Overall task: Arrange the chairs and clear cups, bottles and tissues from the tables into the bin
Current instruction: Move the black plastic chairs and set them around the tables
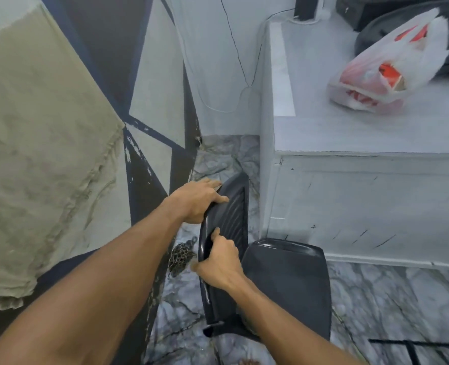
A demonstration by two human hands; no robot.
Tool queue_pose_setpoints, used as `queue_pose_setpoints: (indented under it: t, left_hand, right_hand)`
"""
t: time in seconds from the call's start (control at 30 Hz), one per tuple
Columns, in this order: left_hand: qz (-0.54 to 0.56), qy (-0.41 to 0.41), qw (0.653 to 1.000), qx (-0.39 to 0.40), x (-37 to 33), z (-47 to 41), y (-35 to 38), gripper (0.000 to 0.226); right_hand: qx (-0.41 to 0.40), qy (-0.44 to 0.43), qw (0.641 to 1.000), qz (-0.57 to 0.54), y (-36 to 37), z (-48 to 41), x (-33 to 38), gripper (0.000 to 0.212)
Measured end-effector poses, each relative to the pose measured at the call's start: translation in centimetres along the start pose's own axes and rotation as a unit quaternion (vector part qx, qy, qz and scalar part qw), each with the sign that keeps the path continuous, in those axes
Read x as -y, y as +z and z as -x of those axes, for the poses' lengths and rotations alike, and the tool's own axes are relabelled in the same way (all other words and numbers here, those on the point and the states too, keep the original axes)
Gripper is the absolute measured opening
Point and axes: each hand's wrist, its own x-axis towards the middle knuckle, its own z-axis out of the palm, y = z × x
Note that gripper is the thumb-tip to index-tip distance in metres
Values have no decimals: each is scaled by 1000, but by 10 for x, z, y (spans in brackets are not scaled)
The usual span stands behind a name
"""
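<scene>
Hands [197, 200] [219, 264] grip chair [284, 285] back.
Both clamp its top rail; chair not yet placed, bag [384, 72] remains on right bench [376, 135].

Soft even daylight, wide-angle edge warping

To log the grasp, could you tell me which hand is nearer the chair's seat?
Right. The right hand holds the backrest just beside the seat; the left hand holds its far end.
</scene>
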Motion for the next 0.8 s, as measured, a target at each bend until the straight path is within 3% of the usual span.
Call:
queue_pose_setpoints:
  t: [0.07,0.2,0.23,0.3,0.37,0.43,0.5,0.57,0.8]
  left_hand:
    - [-13,36,999,-33,-27,-4,-22,61]
    - [-43,113,988,-99,-100,-11,-63,47]
    - [-55,143,981,-115,-122,-14,-72,38]
    - [-74,194,968,-138,-171,-16,-92,16]
    - [-63,222,964,-128,-218,-15,-106,29]
    - [-37,231,966,-111,-262,-11,-117,41]
    - [-23,246,966,-81,-297,-7,-124,40]
    - [-28,261,963,-67,-323,-1,-131,43]
    - [-28,304,949,-74,-399,37,-141,47]
  right_hand:
    - [-19,0,1000,-10,-27,20,-14,90]
    - [-105,1,994,-38,-84,88,-40,29]
    - [-130,7,990,-45,-96,107,-49,23]
    - [-184,22,981,-64,-119,150,-71,28]
    - [-239,54,966,-82,-136,192,-99,37]
    - [-286,97,949,-90,-144,230,-124,33]
    - [-319,134,938,-7,-149,262,-143,17]
    - [-339,156,926,63,-157,286,-160,17]
    - [-390,177,904,20,-158,349,-216,20]
